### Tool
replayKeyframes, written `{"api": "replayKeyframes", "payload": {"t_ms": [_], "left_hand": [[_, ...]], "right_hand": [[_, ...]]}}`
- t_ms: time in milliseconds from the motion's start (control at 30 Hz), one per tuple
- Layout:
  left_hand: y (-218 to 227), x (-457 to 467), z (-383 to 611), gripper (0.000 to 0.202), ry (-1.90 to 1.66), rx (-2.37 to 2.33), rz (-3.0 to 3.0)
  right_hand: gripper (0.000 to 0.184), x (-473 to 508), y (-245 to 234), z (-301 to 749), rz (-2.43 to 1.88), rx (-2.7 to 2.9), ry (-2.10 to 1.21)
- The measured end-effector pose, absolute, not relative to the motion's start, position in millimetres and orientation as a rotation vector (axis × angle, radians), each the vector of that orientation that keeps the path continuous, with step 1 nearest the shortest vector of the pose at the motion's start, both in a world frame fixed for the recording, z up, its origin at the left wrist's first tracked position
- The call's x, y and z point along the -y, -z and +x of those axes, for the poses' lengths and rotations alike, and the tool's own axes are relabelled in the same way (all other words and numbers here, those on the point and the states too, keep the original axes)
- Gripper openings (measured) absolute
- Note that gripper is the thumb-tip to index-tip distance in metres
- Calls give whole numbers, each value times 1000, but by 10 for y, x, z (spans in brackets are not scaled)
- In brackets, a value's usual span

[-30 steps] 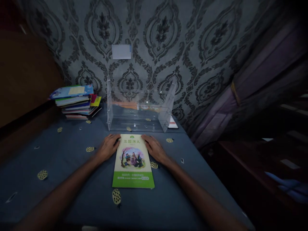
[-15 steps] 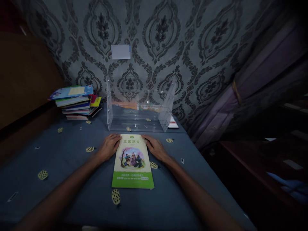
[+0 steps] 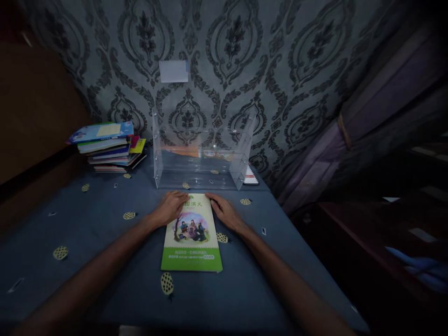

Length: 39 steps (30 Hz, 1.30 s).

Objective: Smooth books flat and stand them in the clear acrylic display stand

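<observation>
The book (image 3: 192, 245) is overlapped top-left by the left hand (image 3: 171, 207) and touched top-right by the right hand (image 3: 224, 212); whether it is gripped cannot be told.

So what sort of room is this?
Probably a room in a home: patterned wallpaper, a tied-back purple curtain, and a stack of books on a table.

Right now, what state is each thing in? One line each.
Book: shut, flat on the table, cover up.
Left hand: on the cover's upper left, hiding part of the title.
Right hand: at the book's upper right edge.
Clear rack: standing upright beyond the book.
Book stack: piled unevenly.
Curtain: gathered by a tie.
</observation>
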<state>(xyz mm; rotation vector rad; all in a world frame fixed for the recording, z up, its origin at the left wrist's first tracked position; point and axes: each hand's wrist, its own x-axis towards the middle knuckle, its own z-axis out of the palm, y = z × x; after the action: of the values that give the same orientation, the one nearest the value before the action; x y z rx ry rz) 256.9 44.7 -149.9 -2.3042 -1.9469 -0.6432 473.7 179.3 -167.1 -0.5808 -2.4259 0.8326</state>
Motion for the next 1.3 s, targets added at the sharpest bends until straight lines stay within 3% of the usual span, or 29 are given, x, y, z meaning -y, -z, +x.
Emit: {"api": "replayKeyframes", "payload": {"t_ms": [433, 1033, 1300], "left_hand": [[1359, -832, 2922, 37, 471, 1776, -2467], [1435, -783, 2926, 51, 449, 1758, -2461], [1343, -757, 2992, 48, 392, 1800, -2457]], "right_hand": [[48, -1848, 1668, 4767, -546, 2306, -1002], [46, -1815, 1659, 4773, -510, 2260, -1008], [45, -1813, 1666, 4775, -499, 2301, -978]]}}
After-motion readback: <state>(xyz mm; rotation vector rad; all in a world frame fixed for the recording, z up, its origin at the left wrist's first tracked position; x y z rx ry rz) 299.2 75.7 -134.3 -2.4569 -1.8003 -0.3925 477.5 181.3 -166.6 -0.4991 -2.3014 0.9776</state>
